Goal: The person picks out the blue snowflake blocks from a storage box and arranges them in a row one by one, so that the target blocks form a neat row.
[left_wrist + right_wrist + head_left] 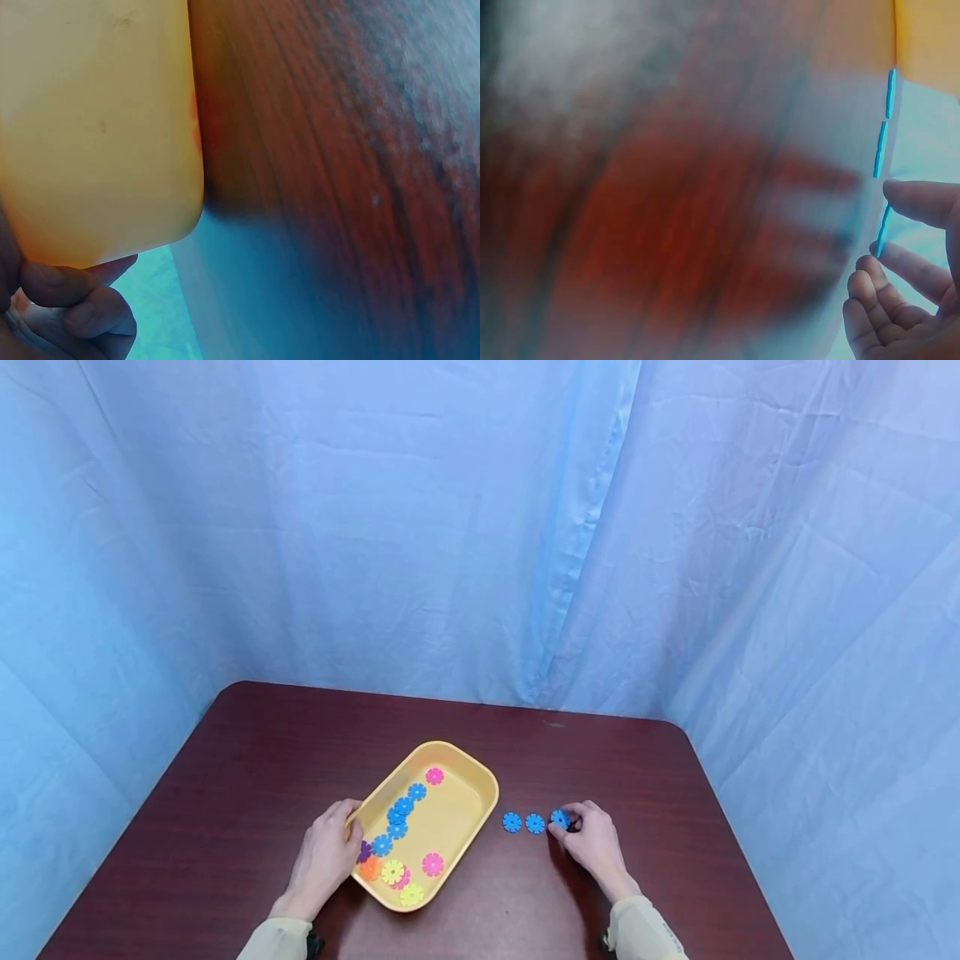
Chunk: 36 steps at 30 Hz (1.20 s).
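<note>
My left hand (327,853) grips the left rim of a yellow tray (471,839), fingers curled over the edge; the left wrist view shows the tray's outer wall (105,135) above the curled fingers. Inside lie several notched plastic discs, among them blue (382,845), pink (432,864), yellow (411,894), orange (370,868) and purple ones. To the tray's right, my right hand (596,845) pinches a blue notched disc (559,818) between thumb and finger at the table surface. Two more blue discs (512,822) lie flat in a row between that hand and the tray.
The dark red-brown wooden table (600,760) has rounded far corners. Pale blue curtains (375,527) hang behind it and along both sides.
</note>
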Tool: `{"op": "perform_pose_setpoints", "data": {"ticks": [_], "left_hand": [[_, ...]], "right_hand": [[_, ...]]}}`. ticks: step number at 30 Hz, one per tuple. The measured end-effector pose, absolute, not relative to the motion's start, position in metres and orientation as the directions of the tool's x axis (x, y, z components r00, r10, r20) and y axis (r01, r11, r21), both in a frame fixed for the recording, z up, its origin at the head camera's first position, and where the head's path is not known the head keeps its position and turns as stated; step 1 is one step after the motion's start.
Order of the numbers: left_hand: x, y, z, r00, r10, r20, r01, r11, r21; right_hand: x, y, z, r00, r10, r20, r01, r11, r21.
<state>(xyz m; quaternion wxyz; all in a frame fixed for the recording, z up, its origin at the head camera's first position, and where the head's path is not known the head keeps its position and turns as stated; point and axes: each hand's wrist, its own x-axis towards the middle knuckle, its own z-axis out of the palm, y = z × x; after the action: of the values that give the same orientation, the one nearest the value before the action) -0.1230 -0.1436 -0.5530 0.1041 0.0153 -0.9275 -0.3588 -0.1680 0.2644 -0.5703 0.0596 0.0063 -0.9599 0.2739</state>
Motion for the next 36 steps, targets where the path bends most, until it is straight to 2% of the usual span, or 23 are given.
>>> {"op": "perform_pose_setpoints", "data": {"ticks": [36], "left_hand": [[-0.1220,-0.1443,-0.5528,-0.974,-0.092,0.206,0.073,0.736,0.673]], "right_hand": [[-0.1688,0.2662,-0.5659,-0.996,0.027,0.081,-0.020,0.847,-0.530]]}}
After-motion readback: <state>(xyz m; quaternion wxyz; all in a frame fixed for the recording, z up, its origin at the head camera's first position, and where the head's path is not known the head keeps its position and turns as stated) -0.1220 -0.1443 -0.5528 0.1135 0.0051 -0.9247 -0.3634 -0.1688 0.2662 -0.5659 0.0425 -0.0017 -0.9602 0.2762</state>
